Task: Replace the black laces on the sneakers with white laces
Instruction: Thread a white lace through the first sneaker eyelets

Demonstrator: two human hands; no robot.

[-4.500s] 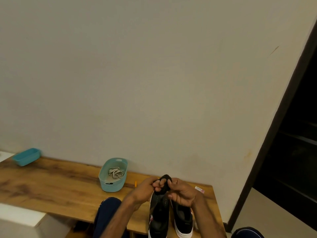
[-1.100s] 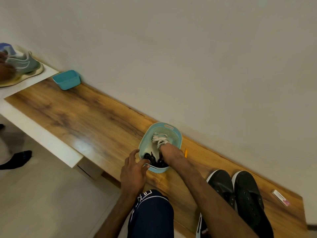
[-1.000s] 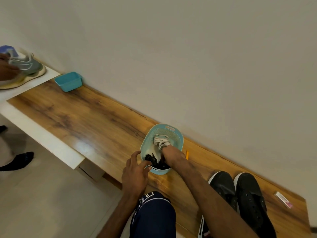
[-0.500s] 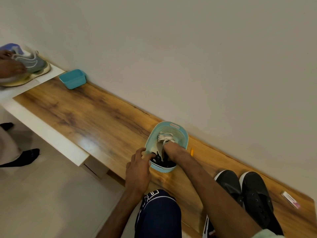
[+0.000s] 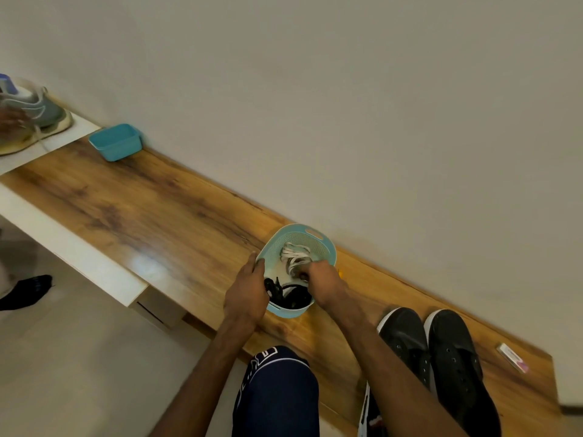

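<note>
Wooden bench (image 5: 151, 212), right hand (image 5: 322, 281) pinching white laces (image 5: 294, 252)

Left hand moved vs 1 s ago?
Yes. The left hand slid along the basket rim, from its near end toward the wall.

Teal basket (image 5: 326, 247), white laces (image 5: 295, 254), black laces (image 5: 291, 296), black sneakers (image 5: 441, 357).

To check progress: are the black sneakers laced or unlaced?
Unlaced: both black canvas sneakers show bare eyelets, and black laces lie in the oval blue plastic basket.
</note>
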